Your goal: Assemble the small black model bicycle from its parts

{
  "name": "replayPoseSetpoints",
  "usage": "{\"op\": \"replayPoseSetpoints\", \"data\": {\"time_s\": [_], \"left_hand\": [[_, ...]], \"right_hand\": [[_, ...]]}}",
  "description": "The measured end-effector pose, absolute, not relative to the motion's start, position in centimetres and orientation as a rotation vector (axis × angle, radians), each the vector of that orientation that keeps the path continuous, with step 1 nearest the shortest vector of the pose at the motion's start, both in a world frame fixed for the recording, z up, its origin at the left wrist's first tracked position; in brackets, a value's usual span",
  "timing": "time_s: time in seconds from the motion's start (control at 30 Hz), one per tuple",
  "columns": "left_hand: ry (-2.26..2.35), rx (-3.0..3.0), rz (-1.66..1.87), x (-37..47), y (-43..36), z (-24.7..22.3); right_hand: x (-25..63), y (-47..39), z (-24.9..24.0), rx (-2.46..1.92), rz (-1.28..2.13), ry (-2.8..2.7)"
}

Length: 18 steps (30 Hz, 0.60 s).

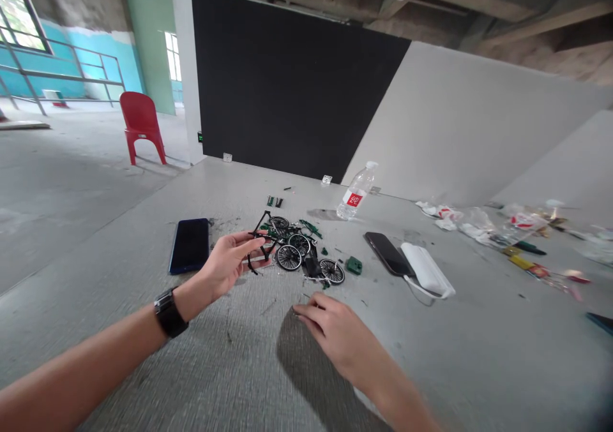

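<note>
Left hand (230,261), grip clamped on black frame (269,252), wheels (288,258) just beside, right hand (338,333) over bench (239,349), its grip state indeterminable, fingertip detail too small.

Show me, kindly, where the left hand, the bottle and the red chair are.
Left hand (228,261): head view, near thumb base.
Bottle (355,198): head view, red-and-white label.
Red chair (138,113): head view, backrest.

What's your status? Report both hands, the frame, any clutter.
Left hand holding black frame. Right hand near tabletop, contents unclear. Wheels close beside frame; green block farther right.
</note>
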<state>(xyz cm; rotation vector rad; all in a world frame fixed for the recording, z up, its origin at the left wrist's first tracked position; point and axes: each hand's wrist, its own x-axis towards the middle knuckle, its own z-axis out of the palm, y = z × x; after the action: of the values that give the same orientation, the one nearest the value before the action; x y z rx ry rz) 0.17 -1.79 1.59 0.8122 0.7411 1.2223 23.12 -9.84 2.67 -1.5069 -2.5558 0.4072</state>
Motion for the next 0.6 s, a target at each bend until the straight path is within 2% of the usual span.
{"op": "replayPoseSetpoints", "data": {"time_s": [0.23, 0.6], "left_hand": [[0.755, 0.821, 1.218, 0.2, -1.8, 1.6], [0.783, 0.819, 1.215, 0.2, -2.0, 1.7]], "right_hand": [[23.8, -9.6, 2.3, -1.419, 0.338, -2.595], [23.0, -10.5, 1.5, -1.541, 0.317, -2.502]]}}
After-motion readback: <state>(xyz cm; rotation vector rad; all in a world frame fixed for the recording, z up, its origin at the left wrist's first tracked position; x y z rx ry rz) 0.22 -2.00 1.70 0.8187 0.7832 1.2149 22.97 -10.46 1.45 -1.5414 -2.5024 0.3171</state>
